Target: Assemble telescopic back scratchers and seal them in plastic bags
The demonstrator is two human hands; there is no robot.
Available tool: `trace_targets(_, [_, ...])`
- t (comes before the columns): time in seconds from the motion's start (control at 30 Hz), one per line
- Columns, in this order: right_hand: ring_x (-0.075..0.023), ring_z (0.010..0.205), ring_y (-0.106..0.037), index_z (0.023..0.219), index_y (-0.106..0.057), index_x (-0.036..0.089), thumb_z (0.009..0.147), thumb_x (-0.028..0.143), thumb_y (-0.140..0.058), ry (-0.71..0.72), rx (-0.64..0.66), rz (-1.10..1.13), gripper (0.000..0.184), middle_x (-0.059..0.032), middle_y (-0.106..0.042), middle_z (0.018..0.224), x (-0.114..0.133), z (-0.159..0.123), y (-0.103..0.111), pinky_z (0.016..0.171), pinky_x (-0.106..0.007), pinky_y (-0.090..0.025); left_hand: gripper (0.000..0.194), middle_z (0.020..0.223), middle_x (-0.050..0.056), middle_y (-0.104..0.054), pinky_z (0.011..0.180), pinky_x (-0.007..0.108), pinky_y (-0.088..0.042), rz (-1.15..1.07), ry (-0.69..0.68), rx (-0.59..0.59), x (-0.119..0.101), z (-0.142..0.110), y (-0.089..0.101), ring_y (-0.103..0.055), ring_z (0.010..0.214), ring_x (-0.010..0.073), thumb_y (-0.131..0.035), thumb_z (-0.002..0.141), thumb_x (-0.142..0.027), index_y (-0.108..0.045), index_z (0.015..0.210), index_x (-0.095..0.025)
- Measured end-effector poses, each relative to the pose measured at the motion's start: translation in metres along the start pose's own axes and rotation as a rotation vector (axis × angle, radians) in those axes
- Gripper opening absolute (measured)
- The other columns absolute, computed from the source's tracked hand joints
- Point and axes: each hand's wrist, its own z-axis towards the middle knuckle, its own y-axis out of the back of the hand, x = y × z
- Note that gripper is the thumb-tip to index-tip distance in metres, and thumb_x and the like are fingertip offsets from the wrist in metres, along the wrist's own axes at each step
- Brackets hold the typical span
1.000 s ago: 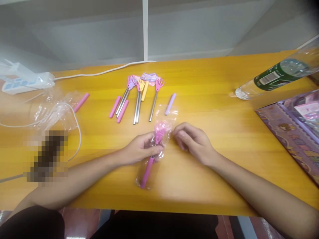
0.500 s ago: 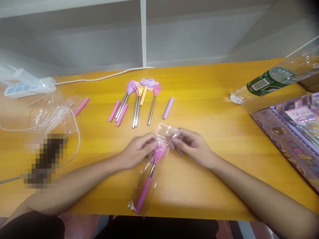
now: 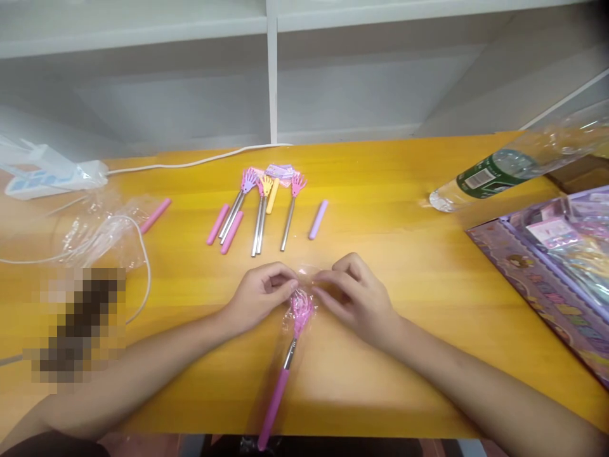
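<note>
A pink back scratcher point(image 3: 275, 406) with a hand-shaped head and metal shaft lies inside a clear plastic bag point(image 3: 288, 327). Its head points away from me, and the handle end reaches the table's front edge. My left hand point(image 3: 259, 292) is closed, pinching the bag's top between thumb and fingers beside the pink head. Just right of the bag's mouth is my right hand point(image 3: 364, 301), thumb and index finger a little apart and somewhat blurred. Beyond my hands lie several loose scratcher heads on metal rods point(image 3: 288, 222), plus pink handles point(image 3: 217, 224) and a purple handle point(image 3: 318, 219).
A clear bottle with a green label point(image 3: 480, 181) lies to the right, behind a purple printed box point(image 3: 528, 285) holding packaged goods. On the left are a power strip point(image 3: 57, 174), a white cable point(image 3: 148, 260) and crumpled plastic point(image 3: 95, 235). Shelving point(image 3: 272, 76) stands behind.
My right thumb and index finger have come off the bag's flap and moved apart. The flap no longer stands up as high. The whole view has shifted, with everything slightly lower.
</note>
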Motion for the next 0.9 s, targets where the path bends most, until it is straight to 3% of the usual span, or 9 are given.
trace_targets(0.13, [-0.0188, 0.080, -0.055, 0.127, -0.071, 0.023, 0.101, 0.022, -0.074, 0.015, -0.013, -0.014, 0.026, -0.0041, -0.048, 0.092, 0.0023, 0.0040, -0.0022, 0.063, -0.030, -0.051, 0.022, 0.092, 0.006, -0.072, 0.082, 0.029, -0.054, 0.068, -0.026, 0.020, -0.0009, -0.0007, 0.0006, -0.066, 0.087, 0.0166, -0.073, 0.098, -0.036, -0.073, 0.095, -0.014])
trace_targets(0.33, [-0.0161, 0.080, -0.063, 0.121, -0.072, 0.021, 0.102, 0.024, -0.075, 0.020, 0.013, 0.105, 0.020, -0.0063, -0.061, 0.100, 0.0032, 0.0064, -0.0074, 0.065, -0.028, -0.056, 0.020, 0.102, 0.008, -0.075, 0.083, 0.029, -0.055, 0.213, -0.099, 0.083, -0.0008, -0.0031, 0.0015, -0.070, 0.091, 0.0177, -0.067, 0.101, -0.032, -0.080, 0.104, -0.016])
trace_targets(0.47, [-0.0169, 0.084, -0.068, 0.119, -0.074, 0.021, 0.107, 0.020, -0.066, 0.056, 0.040, 0.099, 0.015, -0.0065, -0.065, 0.097, 0.0043, 0.0059, -0.0081, 0.071, -0.029, -0.059, 0.018, 0.095, 0.007, -0.074, 0.079, 0.027, -0.054, 0.250, -0.118, 0.071, 0.0004, -0.0045, 0.0004, -0.069, 0.086, 0.0163, -0.067, 0.100, -0.028, -0.080, 0.098, -0.017])
trace_targets(0.63, [-0.0169, 0.079, -0.067, 0.108, -0.074, 0.019, 0.107, 0.018, -0.064, 0.059, 0.053, 0.095, 0.010, -0.0067, -0.065, 0.092, 0.0035, 0.0074, -0.0060, 0.068, -0.030, -0.058, 0.014, 0.093, 0.006, -0.075, 0.079, 0.026, -0.052, 0.336, -0.159, 0.078, -0.0021, -0.0050, -0.0009, -0.069, 0.088, 0.0162, -0.067, 0.098, -0.024, -0.078, 0.093, -0.017])
trace_targets(0.77, [-0.0181, 0.084, -0.069, 0.114, -0.072, 0.019, 0.106, 0.024, -0.068, 0.059, 0.152, 0.151, 0.010, -0.0077, -0.067, 0.098, 0.0034, 0.0073, -0.0039, 0.072, -0.031, -0.059, 0.014, 0.091, 0.005, -0.075, 0.078, 0.026, -0.051, 0.354, -0.160, 0.071, -0.0014, -0.0052, -0.0006, -0.068, 0.085, 0.0163, -0.067, 0.098, -0.024, -0.078, 0.092, -0.018])
trace_targets(0.9, [-0.0176, 0.086, -0.070, 0.116, -0.072, 0.020, 0.108, 0.019, -0.062, 0.068, 0.157, 0.157, 0.013, -0.0068, -0.069, 0.098, 0.0020, 0.0055, -0.0029, 0.075, -0.031, -0.060, 0.015, 0.092, 0.005, -0.074, 0.078, 0.026, -0.051, 0.351, -0.165, 0.079, 0.0003, -0.0052, 0.0001, -0.067, 0.085, 0.0160, -0.067, 0.099, -0.026, -0.077, 0.092, -0.018])
